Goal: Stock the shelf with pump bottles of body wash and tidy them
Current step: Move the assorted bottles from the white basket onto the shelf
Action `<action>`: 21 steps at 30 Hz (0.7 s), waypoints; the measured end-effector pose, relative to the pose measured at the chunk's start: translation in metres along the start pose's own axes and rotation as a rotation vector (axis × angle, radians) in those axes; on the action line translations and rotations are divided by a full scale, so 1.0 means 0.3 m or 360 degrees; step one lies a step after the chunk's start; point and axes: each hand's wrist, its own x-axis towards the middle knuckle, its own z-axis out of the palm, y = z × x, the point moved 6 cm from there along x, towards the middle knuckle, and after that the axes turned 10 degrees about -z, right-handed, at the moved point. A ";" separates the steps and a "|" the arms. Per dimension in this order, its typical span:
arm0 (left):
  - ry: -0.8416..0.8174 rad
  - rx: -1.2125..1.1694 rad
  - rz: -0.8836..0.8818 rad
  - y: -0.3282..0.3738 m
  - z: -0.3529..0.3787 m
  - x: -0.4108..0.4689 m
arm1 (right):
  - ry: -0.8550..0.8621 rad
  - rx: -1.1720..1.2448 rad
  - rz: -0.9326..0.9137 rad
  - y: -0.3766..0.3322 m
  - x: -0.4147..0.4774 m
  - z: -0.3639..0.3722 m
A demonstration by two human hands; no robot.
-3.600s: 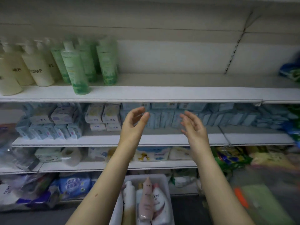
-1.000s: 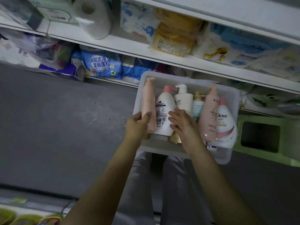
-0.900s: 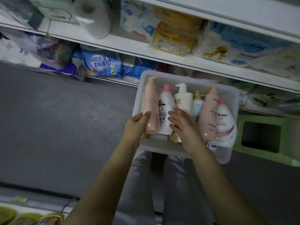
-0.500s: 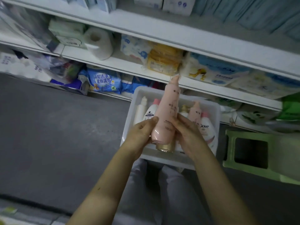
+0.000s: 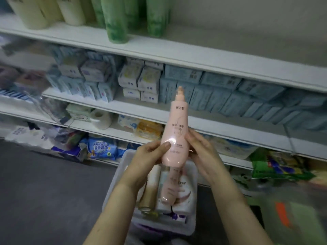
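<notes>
A tall pink pump bottle (image 5: 176, 131) stands upright in the air in front of the shelves, held between both hands. My left hand (image 5: 148, 156) grips its lower left side, thumb across the front. My right hand (image 5: 201, 152) holds the right side with the fingers curled behind it. Below lies a white plastic bin (image 5: 123, 161) holding several more bottles, among them a white Dove bottle (image 5: 182, 188) and another pink one (image 5: 169, 190). On the top shelf (image 5: 177, 53) stand green bottles (image 5: 116, 20) and cream bottles (image 5: 33, 13) at the left.
The top shelf's right part is bare. Blue and white boxed packs (image 5: 212, 92) fill the second shelf. A paper roll (image 5: 101, 118) and soft packs lie on lower shelves. A grey floor (image 5: 44, 183) lies at left, a blurred green stool (image 5: 292, 218) at lower right.
Both hands took the pink bottle out of the bin and raised it upright to shelf height. My view tilted up from the bin to the shelves.
</notes>
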 end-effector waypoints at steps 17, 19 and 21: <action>0.0172 0.0417 0.0649 0.678 -0.302 0.101 | 0.0217 0.0084 -0.0645 -0.374 0.274 0.349; 0.0274 0.0416 0.0726 0.767 -0.358 0.125 | 0.0273 0.0049 -0.0725 -0.418 0.317 0.376; 0.0322 0.0476 0.0776 0.829 -0.396 0.157 | 0.0330 0.0013 -0.0803 -0.458 0.353 0.389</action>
